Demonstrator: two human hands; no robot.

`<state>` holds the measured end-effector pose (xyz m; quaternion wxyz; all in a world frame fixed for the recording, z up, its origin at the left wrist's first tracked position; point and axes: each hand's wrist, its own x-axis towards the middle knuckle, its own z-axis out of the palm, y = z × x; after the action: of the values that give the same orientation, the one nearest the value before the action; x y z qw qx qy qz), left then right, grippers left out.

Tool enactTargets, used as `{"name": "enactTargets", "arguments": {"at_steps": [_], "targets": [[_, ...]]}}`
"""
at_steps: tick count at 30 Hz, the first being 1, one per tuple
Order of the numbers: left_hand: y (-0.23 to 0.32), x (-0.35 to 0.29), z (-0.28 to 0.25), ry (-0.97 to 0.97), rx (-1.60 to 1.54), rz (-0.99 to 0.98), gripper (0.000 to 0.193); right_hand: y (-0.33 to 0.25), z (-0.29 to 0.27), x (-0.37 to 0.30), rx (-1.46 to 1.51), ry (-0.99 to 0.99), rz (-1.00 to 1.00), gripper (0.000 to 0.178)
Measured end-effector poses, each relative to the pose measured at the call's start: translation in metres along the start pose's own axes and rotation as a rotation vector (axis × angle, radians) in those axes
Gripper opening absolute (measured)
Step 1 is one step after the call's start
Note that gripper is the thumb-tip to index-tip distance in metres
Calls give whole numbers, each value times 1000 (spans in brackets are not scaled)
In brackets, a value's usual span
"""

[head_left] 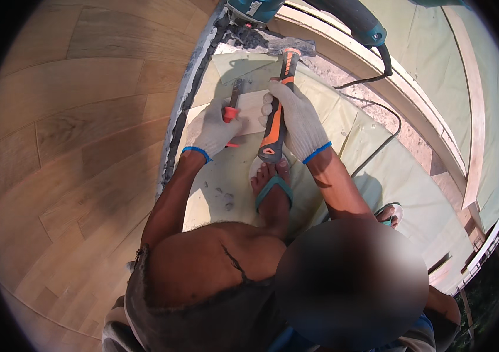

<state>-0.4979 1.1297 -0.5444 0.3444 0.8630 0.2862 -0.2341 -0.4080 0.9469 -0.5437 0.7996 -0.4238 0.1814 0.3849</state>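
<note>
My left hand (211, 130), in a white knit glove with a blue cuff, is closed around the red handle of a chisel (236, 92). Its dark, worn blade points away from me. In my right hand (302, 116), gloved the same way, is a hammer (288, 71) with a black and orange handle. The hammer's grey head is at the far end, and the butt of its handle hangs just above my sandalled foot (273, 188). Hammer and chisel are apart, side by side. A pale flat board (251, 120) lies beneath them.
Wood-look planks (85, 123) cover the left, ending at a rough, broken edge (174, 126). A teal power tool (255, 9) and a dark tool body (358, 20) with a black cord (391, 136) are at the far side. Wrinkled pale sheeting (343, 158) and a wooden strip (473, 111) lie to the right.
</note>
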Motion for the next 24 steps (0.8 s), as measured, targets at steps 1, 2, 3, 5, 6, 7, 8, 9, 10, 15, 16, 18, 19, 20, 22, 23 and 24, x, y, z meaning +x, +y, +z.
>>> {"name": "enactTargets", "arguments": {"at_steps": [1, 2, 3, 5, 6, 7, 8, 9, 10, 15, 16, 18, 19, 20, 22, 23, 24], "targets": [[-1, -7, -7, -13, -7, -7, 70, -2, 1, 9, 147, 14, 99, 20], [-12, -10, -13, 6, 54, 27, 67, -2, 2, 22, 208, -9, 124, 18], [-24, -7, -15, 17, 113, 74, 65, -4, -5, 37, 268, -23, 139, 17], [-38, -2, -11, 17, 98, 131, 61, -1, -8, 58, 362, -50, 130, 13], [-43, -1, -10, 4, 24, 141, 60, 2, -4, 67, 354, -19, 86, 13], [-49, 0, -9, -8, -51, 149, 59, 7, 1, 76, 345, 11, 43, 14], [-54, 3, -7, -19, -111, 135, 58, 9, 7, 85, 332, 41, -2, 14], [-58, 5, -4, -29, -172, 121, 57, 8, 12, 94, 334, 74, -19, 17], [-62, 6, -2, -39, -233, 106, 56, 9, 18, 102, 365, 122, -32, 17], [-59, 7, -5, -49, -231, 89, 52, 23, 57, 159, 482, 174, 39, 15], [-62, 10, -1, -55, -237, 115, 51, 26, 55, 168, 499, 146, 80, 14], [-69, 10, -2, -46, -249, 114, 51, 24, 60, 170, 439, 1, 157, 10], [-71, 10, -3, -43, -256, 114, 52, 22, 62, 170, 426, 47, 139, 10], [-70, 11, -1, -37, -245, 121, 52, 18, 57, 170, 410, 98, 117, 11], [-67, 8, -6, -16, -212, 125, 53, 13, 33, 164, 554, 92, 82, 12], [-61, 7, -10, -33, -199, 100, 53, 12, 29, 155, 551, 131, 67, 11], [-53, 6, -14, -51, -186, 75, 54, 11, 28, 148, 549, 171, 53, 11]]}}
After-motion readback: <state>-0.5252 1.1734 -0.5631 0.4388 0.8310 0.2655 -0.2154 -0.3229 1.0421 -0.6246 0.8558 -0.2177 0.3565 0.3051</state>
